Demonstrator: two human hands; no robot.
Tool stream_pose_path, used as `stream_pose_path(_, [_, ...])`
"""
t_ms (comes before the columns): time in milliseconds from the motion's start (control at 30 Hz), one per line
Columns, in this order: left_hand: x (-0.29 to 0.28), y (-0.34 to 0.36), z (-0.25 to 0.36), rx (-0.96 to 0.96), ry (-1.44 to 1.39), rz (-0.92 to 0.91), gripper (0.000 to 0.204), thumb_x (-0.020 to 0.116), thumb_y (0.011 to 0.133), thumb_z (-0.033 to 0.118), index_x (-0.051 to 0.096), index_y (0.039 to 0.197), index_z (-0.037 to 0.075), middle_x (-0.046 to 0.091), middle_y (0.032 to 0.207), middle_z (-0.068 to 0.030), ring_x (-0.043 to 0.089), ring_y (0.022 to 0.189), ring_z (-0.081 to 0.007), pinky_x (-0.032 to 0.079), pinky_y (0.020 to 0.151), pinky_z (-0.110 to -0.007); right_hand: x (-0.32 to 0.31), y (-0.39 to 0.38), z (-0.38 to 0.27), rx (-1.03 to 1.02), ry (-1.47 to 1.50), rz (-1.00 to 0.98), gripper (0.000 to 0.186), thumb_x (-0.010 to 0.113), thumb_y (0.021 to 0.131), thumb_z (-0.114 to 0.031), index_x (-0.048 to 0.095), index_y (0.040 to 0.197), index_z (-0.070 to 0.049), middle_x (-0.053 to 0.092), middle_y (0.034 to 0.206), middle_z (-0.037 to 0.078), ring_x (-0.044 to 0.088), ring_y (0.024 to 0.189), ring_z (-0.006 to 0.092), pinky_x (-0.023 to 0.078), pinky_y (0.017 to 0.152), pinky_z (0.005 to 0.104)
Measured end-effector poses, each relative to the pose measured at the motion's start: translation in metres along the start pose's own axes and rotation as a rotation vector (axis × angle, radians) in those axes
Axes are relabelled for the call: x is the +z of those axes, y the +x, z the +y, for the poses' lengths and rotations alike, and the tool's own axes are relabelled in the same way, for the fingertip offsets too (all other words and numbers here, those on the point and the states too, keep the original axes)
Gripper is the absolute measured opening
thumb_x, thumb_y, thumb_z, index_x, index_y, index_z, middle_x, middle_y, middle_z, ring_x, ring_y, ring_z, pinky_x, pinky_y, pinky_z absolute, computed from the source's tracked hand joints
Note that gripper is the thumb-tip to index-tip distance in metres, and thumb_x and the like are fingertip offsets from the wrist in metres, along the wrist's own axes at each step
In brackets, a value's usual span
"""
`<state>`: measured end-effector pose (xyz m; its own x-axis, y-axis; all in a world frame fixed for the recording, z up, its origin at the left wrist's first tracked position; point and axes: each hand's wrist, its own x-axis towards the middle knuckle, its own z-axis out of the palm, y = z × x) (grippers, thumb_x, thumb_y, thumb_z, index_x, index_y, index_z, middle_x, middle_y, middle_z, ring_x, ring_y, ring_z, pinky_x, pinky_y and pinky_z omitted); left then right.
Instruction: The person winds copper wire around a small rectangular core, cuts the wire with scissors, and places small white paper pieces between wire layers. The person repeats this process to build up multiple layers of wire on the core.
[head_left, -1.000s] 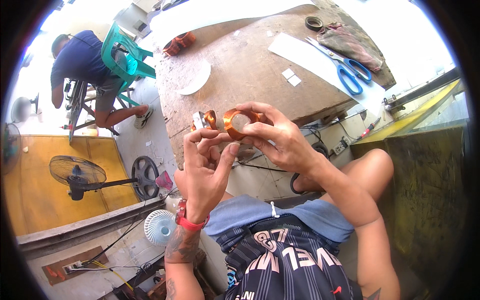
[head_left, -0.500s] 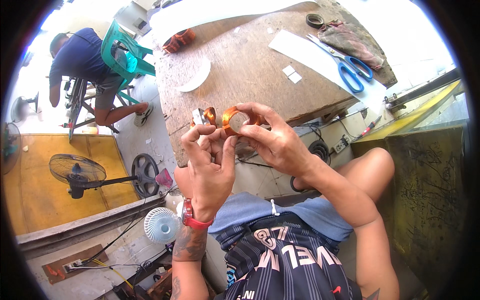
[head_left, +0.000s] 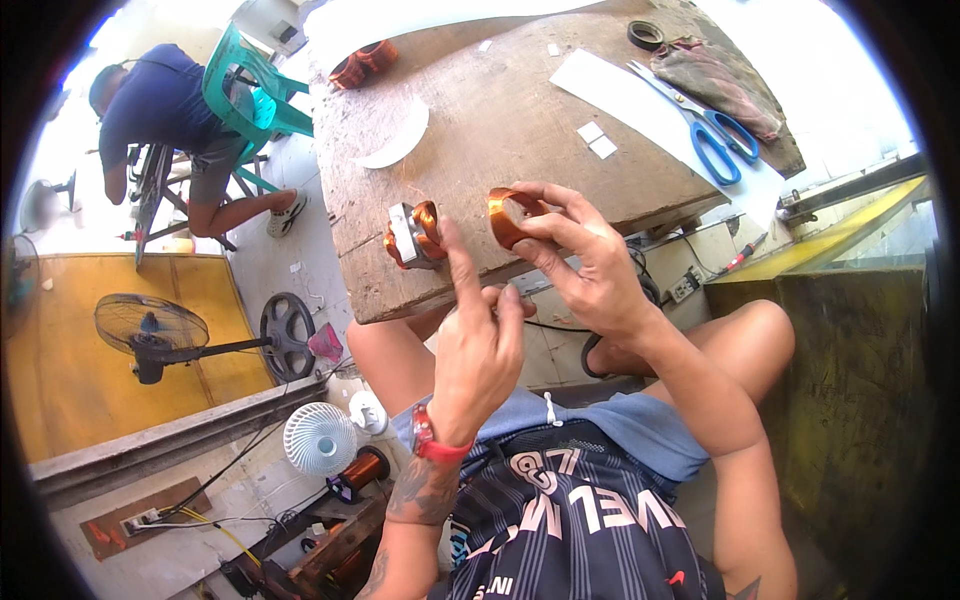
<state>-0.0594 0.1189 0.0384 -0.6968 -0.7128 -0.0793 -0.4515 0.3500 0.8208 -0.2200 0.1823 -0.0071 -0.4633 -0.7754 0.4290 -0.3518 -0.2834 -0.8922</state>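
Observation:
My right hand pinches a ring-shaped coil of copper wire between thumb and fingers, held up over the near edge of the wooden table. My left hand has its index finger stretched out, with the other fingers partly curled and nothing visible in them. That fingertip is beside a metal core wound with copper coils, which rests on the table's left corner. Whether the finger touches the core's coil, I cannot tell.
On the table lie more copper coils, a curved white sheet, small white pieces, blue-handled scissors, a tape roll and a rag. Fans stand left; a person works beyond.
My hands have moved apart. The right carries the coil slightly right, while the left has come away from it with its index finger extended. The wound core is now less hidden.

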Motion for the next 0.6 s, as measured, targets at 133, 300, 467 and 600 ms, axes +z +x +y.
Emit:
stream_pose_path(133, [0.006, 0.018, -0.002, -0.068, 0.146, -0.028, 0.086, 0.053, 0.107, 0.012, -0.007, 0.168, 0.002, 0.076, 0.079, -0.0157, 0.076, 0.069, -0.0281, 0.058, 0.066, -0.036, -0.003, 0.002, -0.001, 0.017, 0.007, -0.034, 0.017, 0.072, 0.098, -0.004, 0.073, 0.114, 0.000, 0.059, 0.140, 0.021, 0.071, 0.113, 0.0319, 0.060, 0.092, 0.0394])
stream_pose_path(300, [-0.022, -0.015, -0.006, 0.080, 0.080, -0.037, 0.064, 0.054, 0.107, 0.012, 0.029, 0.165, -0.001, 0.078, 0.081, -0.0142, 0.071, 0.068, -0.0175, 0.056, 0.068, -0.031, -0.003, 0.008, -0.003, -0.018, -0.043, -0.091, 0.018, 0.071, 0.097, -0.005, 0.072, 0.115, -0.002, 0.060, 0.139, 0.021, 0.070, 0.112, 0.0353, 0.058, 0.096, 0.0414])
stream_pose_path(467, [-0.084, -0.023, -0.049, 0.077, -0.028, 0.373, 0.017, 0.067, 0.102, 0.002, 0.073, 0.117, -0.001, 0.072, 0.090, -0.0057, 0.065, 0.074, -0.0086, 0.051, 0.066, -0.025, 0.004, 0.021, -0.002, -0.179, -0.429, -0.190, 0.020, 0.071, 0.092, -0.003, 0.069, 0.112, -0.003, 0.059, 0.141, 0.018, 0.067, 0.115, 0.0355, 0.058, 0.098, 0.0432])
stream_pose_path(600, [-0.104, 0.014, -0.087, 0.250, 0.221, 0.311, 0.019, 0.068, 0.103, 0.001, 0.073, 0.121, -0.002, 0.075, 0.110, -0.0110, 0.069, 0.102, -0.0165, 0.055, 0.089, -0.031, 0.012, 0.030, 0.008, -0.251, -0.585, -0.226, 0.020, 0.068, 0.090, -0.005, 0.070, 0.110, -0.004, 0.058, 0.141, 0.015, 0.065, 0.118, 0.0343, 0.057, 0.100, 0.0430])
